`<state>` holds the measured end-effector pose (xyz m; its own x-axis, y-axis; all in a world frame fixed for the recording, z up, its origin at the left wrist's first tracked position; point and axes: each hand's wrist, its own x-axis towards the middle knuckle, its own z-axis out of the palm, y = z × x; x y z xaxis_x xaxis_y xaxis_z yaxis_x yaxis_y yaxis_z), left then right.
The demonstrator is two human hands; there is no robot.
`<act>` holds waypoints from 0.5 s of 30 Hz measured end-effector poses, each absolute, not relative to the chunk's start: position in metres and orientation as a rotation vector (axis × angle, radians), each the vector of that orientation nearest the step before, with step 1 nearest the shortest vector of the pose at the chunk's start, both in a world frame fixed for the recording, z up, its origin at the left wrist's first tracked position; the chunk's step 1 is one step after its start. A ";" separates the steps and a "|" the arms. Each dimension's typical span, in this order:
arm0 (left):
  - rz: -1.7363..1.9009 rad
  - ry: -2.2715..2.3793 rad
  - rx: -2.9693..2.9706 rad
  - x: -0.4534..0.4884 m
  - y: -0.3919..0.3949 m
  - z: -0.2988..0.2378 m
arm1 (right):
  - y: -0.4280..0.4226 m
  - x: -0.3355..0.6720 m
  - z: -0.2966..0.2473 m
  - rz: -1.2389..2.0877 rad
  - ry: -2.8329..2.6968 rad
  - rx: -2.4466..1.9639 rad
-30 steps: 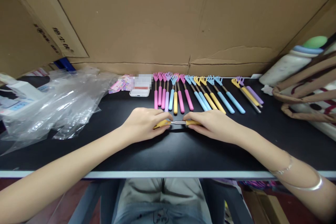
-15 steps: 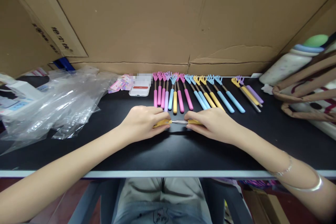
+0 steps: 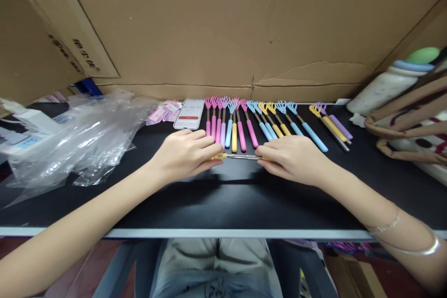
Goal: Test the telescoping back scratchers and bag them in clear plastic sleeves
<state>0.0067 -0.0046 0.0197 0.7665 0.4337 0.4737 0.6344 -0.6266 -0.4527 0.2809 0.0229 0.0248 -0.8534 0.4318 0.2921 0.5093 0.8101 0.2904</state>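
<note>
Both my hands grip one yellow telescopic back scratcher (image 3: 240, 156) held crosswise above the black table (image 3: 223, 205). My left hand (image 3: 183, 153) is closed on its left yellow end. My right hand (image 3: 293, 158) is closed on its right yellow end. A thin metal rod shows between them. Just behind my hands lies a row of several back scratchers (image 3: 265, 121) with pink, blue, yellow and purple handles, claws pointing away from me.
A phone (image 3: 189, 113) lies left of the row beside small pink cards (image 3: 162, 112). Crumpled clear plastic bags (image 3: 77, 139) fill the left side. A bottle (image 3: 387, 84) and a bag with brown straps (image 3: 408, 125) stand at the right. Cardboard (image 3: 223, 28) walls the back.
My hands have drawn apart and moved slightly away from me, and more of the metal rod shows between them.
</note>
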 end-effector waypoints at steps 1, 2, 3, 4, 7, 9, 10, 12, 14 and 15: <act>-0.409 -0.784 -2.302 0.004 -0.004 0.024 | 0.025 0.283 0.027 -0.599 -2.772 -0.727; -0.387 -0.788 -2.267 0.001 -0.003 0.028 | 0.027 0.286 0.029 -0.660 -2.760 -0.727; -0.362 -0.804 -2.239 -0.003 -0.003 0.032 | 0.029 0.290 0.032 -0.715 -2.747 -0.730; -0.337 -0.833 -2.217 -0.007 -0.004 0.036 | 0.031 0.294 0.034 -0.764 -2.733 -0.735; -0.313 -0.919 -2.195 -0.021 -0.006 0.047 | 0.033 0.309 0.037 -0.870 -2.686 -0.718; -0.323 -0.925 -2.206 -0.030 -0.009 0.049 | 0.031 0.319 0.037 -0.888 -2.672 -0.700; -0.322 -0.922 -2.216 -0.034 -0.010 0.049 | 0.030 0.324 0.035 -0.876 -2.676 -0.692; -0.318 -0.927 -2.240 -0.043 -0.011 0.048 | 0.028 0.333 0.033 -0.844 -2.696 -0.693; -0.338 -0.945 -2.243 -0.052 -0.012 0.046 | 0.028 0.343 0.031 -0.843 -2.701 -0.742; -0.353 -0.946 -2.220 -0.057 -0.013 0.046 | 0.028 0.349 0.030 -0.863 -2.691 -0.774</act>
